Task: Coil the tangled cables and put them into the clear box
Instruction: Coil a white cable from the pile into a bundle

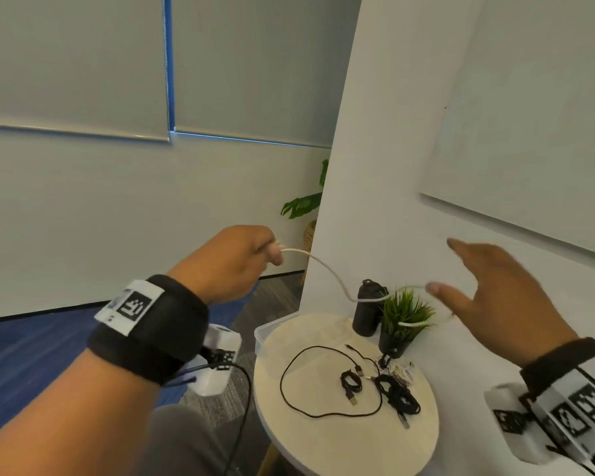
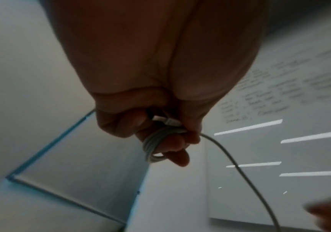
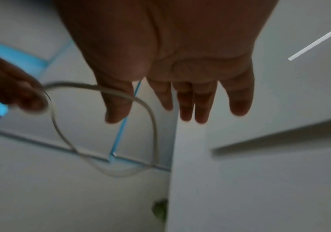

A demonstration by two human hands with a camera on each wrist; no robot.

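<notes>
Winding is under way at the left hand, whose grip is clamped on a white cable: the left wrist view shows several turns already wrapped round two fingers, with the plug pinned under the thumb. From that fist the free length runs out toward 3 o'clock, sagging in a shallow arc in the air, and reaches the right hand, whose fingers are spread and straight, holding nothing; the cable merely drapes across its thumb, and a loose loop hangs below it in the right wrist view. So the cable's long axis lies roughly from 9 to 3 o'clock between the hands, and the right hand is the nearer one to the slack; my guess is that it must close on that strand to carry the next turn back to the left. Below, toward 6 o'clock, the round worktop carries a long black cable lying in an open loop, two small black bundles beside it, a dark bottle and a potted plant. The clear box shows only as a corner at the worktop's 10 o'clock edge.
</notes>
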